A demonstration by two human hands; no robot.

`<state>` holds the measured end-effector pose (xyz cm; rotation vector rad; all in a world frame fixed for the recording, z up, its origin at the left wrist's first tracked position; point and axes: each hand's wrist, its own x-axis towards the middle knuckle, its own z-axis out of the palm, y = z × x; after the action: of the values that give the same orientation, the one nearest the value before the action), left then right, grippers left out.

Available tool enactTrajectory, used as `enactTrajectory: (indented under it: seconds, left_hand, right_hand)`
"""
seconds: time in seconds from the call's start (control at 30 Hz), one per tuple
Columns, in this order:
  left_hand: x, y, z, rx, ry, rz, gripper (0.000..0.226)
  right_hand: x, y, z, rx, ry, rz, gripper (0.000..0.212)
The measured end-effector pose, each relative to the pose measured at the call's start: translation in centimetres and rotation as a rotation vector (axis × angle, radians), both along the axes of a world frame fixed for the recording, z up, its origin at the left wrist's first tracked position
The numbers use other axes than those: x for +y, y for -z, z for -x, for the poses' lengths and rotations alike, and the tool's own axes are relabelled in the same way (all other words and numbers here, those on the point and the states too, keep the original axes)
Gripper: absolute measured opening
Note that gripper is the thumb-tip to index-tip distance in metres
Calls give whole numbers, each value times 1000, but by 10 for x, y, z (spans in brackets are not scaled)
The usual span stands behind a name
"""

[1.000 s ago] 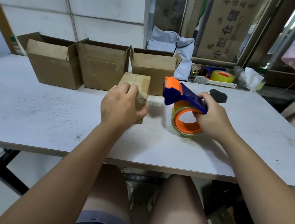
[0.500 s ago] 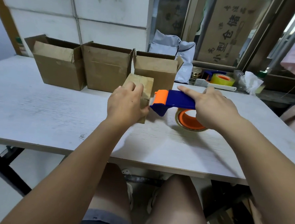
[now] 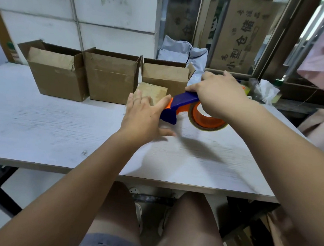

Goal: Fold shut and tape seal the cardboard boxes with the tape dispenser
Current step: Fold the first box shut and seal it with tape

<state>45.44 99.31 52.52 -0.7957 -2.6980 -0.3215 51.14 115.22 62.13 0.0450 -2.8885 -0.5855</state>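
Observation:
A small closed cardboard box (image 3: 152, 90) lies on the white table (image 3: 40, 125), in front of three open cardboard boxes (image 3: 110, 78) lined up along the wall. My left hand (image 3: 145, 115) is at the small box's near side with its fingers straight and spread, the index finger beside the dispenser's orange nose. My right hand (image 3: 218, 93) grips the handle of the blue and orange tape dispenser (image 3: 180, 105) from above. The dispenser's nose points left at the small box and its tape roll (image 3: 206, 119) is low over the table.
A grey plastic bag (image 3: 182, 52) and a printed cardboard sheet (image 3: 239, 35) stand behind the boxes. Crumpled plastic (image 3: 266, 90) and clutter sit on the ledge at the back right. The table's front edge (image 3: 152, 181) is above my knees.
My left hand has let go of the small box and spread its fingers. My right hand has swung the dispenser round, nose toward the box, and shifted back along the handle.

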Motion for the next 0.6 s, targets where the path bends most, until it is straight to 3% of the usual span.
enactTrajectory:
  seconds: [0.1,0.17,0.43,0.6]
  left_hand:
    - [9,10,-3,108,57,-207,73]
    - [14,16,-5,164,83,-279,73]
    - [17,24,1,324,110,-386,59]
    - [16,20,2,259,122,-374,58]
  right_hand:
    - [-3,-3,3,0,-20,8,47]
    - [-4,-3,6,2,-15,1,47]
    - [-1,-4,13,20,-20,-50,44]
    - [-2,-11,18,-3,-29,-94,42]
